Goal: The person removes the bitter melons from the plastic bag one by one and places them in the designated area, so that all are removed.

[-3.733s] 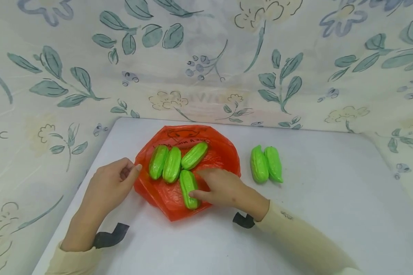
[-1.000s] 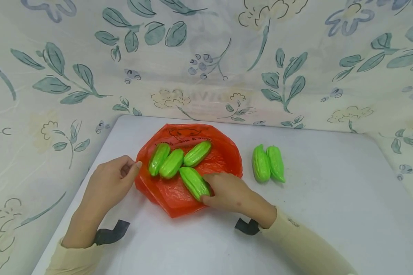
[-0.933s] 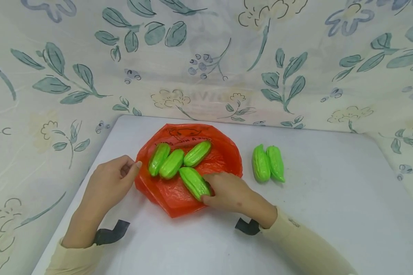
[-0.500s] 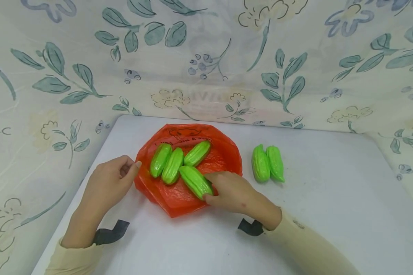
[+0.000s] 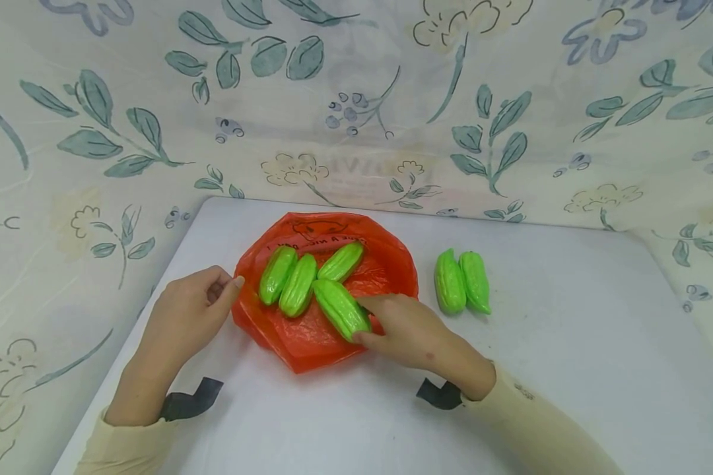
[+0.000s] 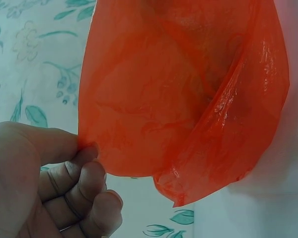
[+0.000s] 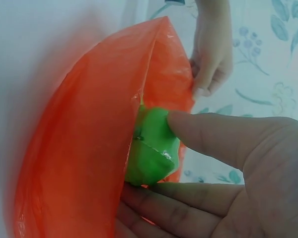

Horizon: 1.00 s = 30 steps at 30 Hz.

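A red plastic bag (image 5: 294, 343) stands with its mouth spread on the table. My left hand (image 5: 184, 316) pinches its left rim between thumb and forefinger; in the left wrist view the other fingers curl beside the bag (image 6: 139, 109). My right hand (image 5: 410, 333) reaches over the bag's right side and grips a glossy green ribbed vegetable (image 5: 340, 309), cucumber-like, by its near end. In the right wrist view, the thumb lies on one side of this vegetable (image 7: 156, 144) and fingers on the other. Several similar vegetables (image 5: 298, 285) lie inside the bag, left of and behind the held one.
Two more green ribbed vegetables (image 5: 449, 284) lie side by side on the white table (image 5: 576, 330), right of the bag. Dark straps (image 5: 193, 399) show at both wrists. A floral-patterned cloth (image 5: 356, 99) surrounds the table at the back and sides.
My right hand has taken hold of the near vegetable, tilted it and shifted it slightly right and up. Two vegetables on the left of the bag shifted slightly. The left hand has stayed at the rim.
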### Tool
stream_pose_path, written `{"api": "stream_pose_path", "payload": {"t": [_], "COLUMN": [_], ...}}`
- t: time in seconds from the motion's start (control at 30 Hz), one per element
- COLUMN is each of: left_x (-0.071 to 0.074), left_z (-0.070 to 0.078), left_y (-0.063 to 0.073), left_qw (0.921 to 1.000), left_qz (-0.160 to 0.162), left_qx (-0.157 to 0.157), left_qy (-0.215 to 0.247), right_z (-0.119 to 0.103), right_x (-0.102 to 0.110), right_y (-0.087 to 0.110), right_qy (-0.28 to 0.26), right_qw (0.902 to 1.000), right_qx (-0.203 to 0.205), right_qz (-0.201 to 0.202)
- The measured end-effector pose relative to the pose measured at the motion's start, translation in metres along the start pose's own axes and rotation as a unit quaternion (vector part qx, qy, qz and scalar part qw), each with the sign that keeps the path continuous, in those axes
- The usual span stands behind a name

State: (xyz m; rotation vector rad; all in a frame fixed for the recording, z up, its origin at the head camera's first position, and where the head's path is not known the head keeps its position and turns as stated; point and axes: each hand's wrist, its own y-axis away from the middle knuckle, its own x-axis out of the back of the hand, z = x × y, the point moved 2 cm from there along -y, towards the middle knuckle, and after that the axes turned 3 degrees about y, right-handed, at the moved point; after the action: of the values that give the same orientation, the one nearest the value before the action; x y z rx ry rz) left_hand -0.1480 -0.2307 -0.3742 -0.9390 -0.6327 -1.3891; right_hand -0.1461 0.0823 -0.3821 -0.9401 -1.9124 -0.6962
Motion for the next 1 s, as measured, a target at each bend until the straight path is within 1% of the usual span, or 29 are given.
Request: {"api": "stream_pose_path", "payload": {"t": [0.27, 0.43, 0.67, 0.83, 1.0], "left_x": [0.000, 0.000, -0.001, -0.001, -0.001], "left_z": [-0.001, -0.001, -0.001, 0.000, -0.001], "left_y": [0.000, -0.001, -0.001, -0.001, -0.001], "left_qw": [1.0000, 1.0000, 1.0000, 0.9999, 0.9999], "left_qz": [-0.002, -0.005, -0.006, -0.010, -0.011], "left_qx": [-0.001, 0.002, -0.001, 0.003, 0.003], "left_qy": [0.000, 0.000, 0.000, 0.000, -0.002], "right_z": [0.004, 0.008, 0.017, 0.022, 0.027], "right_x": [0.005, 0.008, 0.012, 0.014, 0.014], "right_y": [0.007, 0.014, 0.028, 0.037, 0.044], "right_qy": [-0.012, -0.025, -0.060, -0.064, -0.066], "right_qw": [0.9999, 0.9995, 0.9975, 0.9963, 0.9955], "right_qx": [0.000, 0.005, 0.017, 0.025, 0.021], "right_qz": [0.004, 0.018, 0.035, 0.051, 0.064]}}
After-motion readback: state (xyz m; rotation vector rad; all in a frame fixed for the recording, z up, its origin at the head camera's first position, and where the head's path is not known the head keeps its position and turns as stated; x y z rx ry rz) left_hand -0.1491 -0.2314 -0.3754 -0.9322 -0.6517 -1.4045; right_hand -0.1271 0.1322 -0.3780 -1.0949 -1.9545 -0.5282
